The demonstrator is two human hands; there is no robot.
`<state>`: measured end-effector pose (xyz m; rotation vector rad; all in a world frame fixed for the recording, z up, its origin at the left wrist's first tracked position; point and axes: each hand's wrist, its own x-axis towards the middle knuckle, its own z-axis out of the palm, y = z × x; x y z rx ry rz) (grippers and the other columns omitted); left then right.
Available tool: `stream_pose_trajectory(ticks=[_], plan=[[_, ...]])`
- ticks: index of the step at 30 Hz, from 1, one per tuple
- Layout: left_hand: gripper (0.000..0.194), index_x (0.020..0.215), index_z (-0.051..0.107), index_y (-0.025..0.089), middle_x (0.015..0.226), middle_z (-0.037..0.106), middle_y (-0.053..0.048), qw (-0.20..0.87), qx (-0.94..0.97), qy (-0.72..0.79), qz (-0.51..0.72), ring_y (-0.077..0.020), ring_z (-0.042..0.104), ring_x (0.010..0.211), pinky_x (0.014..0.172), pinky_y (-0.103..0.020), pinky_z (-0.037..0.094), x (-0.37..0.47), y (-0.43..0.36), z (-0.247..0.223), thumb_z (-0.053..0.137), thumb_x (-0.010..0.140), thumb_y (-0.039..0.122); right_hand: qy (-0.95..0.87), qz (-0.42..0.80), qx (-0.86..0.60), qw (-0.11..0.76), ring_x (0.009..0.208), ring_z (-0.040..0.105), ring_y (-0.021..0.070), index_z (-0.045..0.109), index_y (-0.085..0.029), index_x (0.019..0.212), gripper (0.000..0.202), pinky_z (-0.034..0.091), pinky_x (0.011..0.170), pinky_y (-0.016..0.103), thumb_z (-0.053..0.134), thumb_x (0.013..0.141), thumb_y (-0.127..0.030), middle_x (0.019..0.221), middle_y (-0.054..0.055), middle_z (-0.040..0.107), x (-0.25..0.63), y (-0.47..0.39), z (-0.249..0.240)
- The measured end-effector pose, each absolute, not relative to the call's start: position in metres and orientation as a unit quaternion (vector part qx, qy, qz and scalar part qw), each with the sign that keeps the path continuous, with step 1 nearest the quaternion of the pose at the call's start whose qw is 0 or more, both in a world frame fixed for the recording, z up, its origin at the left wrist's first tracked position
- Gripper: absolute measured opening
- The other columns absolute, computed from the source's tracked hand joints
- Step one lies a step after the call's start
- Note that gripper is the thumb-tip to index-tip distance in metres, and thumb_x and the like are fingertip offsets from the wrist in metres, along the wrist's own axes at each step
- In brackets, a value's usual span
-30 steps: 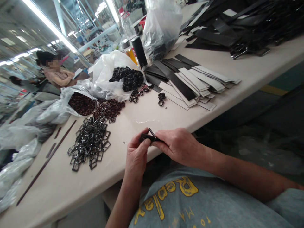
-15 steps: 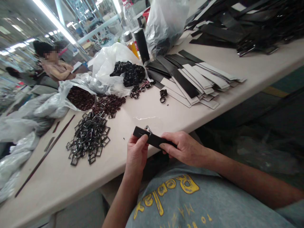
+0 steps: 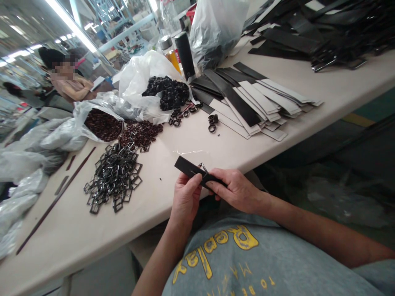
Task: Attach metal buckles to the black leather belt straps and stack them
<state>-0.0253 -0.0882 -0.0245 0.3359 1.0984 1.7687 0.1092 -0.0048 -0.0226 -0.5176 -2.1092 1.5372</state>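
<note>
Between my two hands is a black belt strap (image 3: 187,166) with a shiny metal buckle (image 3: 202,166) on it. My left hand (image 3: 187,193) pinches the strap just left of the buckle, thumb on top, and the strap's flat end sticks out beyond the fingers. My right hand (image 3: 236,189) is closed around the strap on the other side of the buckle, close to my left thumb. Part of the strap is hidden inside the right hand. Both hands are over the table's front edge.
On the table (image 3: 173,185) lie a heap of dark square buckles (image 3: 112,176), brown loops (image 3: 138,135) and black loops (image 3: 166,92) spilling from plastic bags. Black-and-white straps (image 3: 247,98) are fanned out at the back. A dark bottle (image 3: 184,55) stands behind. Another person (image 3: 69,80) sits far left.
My left hand has shifted right along the strap, closer to my right hand. More of the strap's free end now sticks out past the left fingers.
</note>
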Motion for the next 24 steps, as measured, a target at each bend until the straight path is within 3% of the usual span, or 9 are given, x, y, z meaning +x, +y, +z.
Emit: stream_pose_trajectory(ticks=[6,11,13,17,21,24], plan=[[0.024,0.088,0.077,0.019,0.084,0.076,-0.001,0.46,0.133,0.467,0.743,-0.0116,0.068,0.07,0.066,-0.021,0.054,-0.024,-0.085,-0.024,0.087,0.067,0.025,-0.772,0.558,-0.18,0.244,0.058,0.057,0.0107,0.059,-0.018,0.08,0.021,0.043,0.058,0.023,0.052,0.097,-0.028,0.067,-0.002,0.061,0.109,-0.003,-0.022],[0.035,0.1,0.078,0.026,0.091,0.077,0.0,0.402,0.126,0.495,0.76,-0.0105,0.068,0.078,0.076,-0.021,0.052,-0.022,-0.086,-0.028,0.089,0.067,0.03,-0.77,0.569,-0.173,0.233,0.059,0.056,0.0107,0.059,-0.017,0.078,0.024,0.043,0.059,0.024,0.052,0.097,-0.028,0.066,-0.002,0.06,0.108,-0.003,-0.023],[0.031,0.097,0.079,0.027,0.092,0.077,0.0,0.384,0.148,0.506,0.758,-0.0113,0.068,0.082,0.078,-0.021,0.052,-0.022,-0.088,-0.032,0.088,0.068,0.031,-0.765,0.571,-0.169,0.244,0.06,0.054,0.011,0.059,-0.018,0.076,0.025,0.042,0.059,0.024,0.052,0.097,-0.03,0.065,-0.002,0.059,0.106,-0.004,-0.023],[0.008,0.09,0.08,0.029,0.089,0.075,0.001,0.335,0.296,0.521,0.728,-0.0118,0.067,0.085,0.08,-0.022,0.051,-0.025,-0.092,-0.034,0.078,0.082,0.028,-0.741,0.598,-0.169,0.256,0.056,0.051,0.0103,0.058,-0.017,0.075,0.028,0.04,0.055,0.023,0.053,0.097,-0.035,0.062,-0.002,0.057,0.103,-0.006,-0.025],[0.018,0.103,0.078,0.031,0.095,0.072,-0.001,0.227,0.467,0.556,0.649,-0.0137,0.065,0.09,0.084,-0.025,0.05,-0.029,-0.097,-0.03,0.068,0.091,0.022,-0.649,0.695,-0.193,0.241,0.049,0.049,0.0096,0.06,-0.016,0.084,0.03,0.039,0.048,0.021,0.053,0.096,-0.043,0.058,-0.004,0.052,0.103,-0.01,-0.028],[0.03,0.117,0.074,0.028,0.11,0.069,-0.007,0.227,0.523,0.556,0.605,-0.0209,0.064,0.103,0.09,-0.032,0.051,-0.031,-0.101,-0.027,0.061,0.094,0.041,-0.598,0.736,-0.209,0.239,0.047,0.048,0.0092,0.059,-0.016,0.085,0.035,0.04,0.045,0.021,0.057,0.092,-0.051,0.058,-0.005,0.051,0.103,-0.011,-0.03]])
